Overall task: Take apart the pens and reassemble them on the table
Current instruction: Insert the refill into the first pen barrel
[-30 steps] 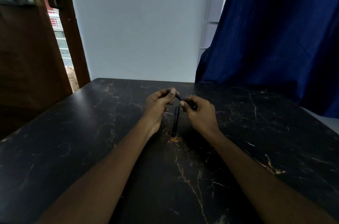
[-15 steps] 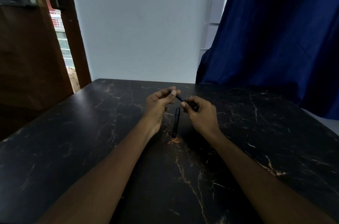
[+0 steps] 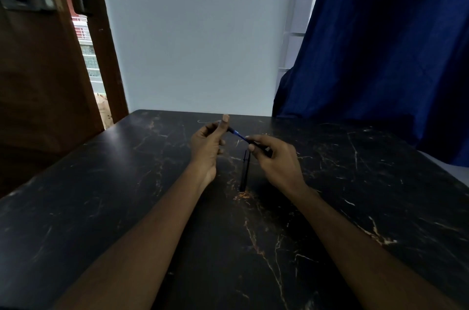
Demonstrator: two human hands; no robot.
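Both ends of the blue pen (image 3: pixel 238 135) are hidden inside the hands, so its joint cannot be made out. The left hand (image 3: pixel 206 147) pinches one end, thumb raised; the right hand (image 3: pixel 276 160) grips the other, holding it above the middle of the surface (image 3: pixel 127 195). Dark pens (image 3: pixel 245 170) lying beneath blur into the black top. Since half a second ago, the hands have spread apart and more blue shows.

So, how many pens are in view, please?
2: a blue pen pinched between left hand and right hand, a dark pen on the table between them; it may be two.
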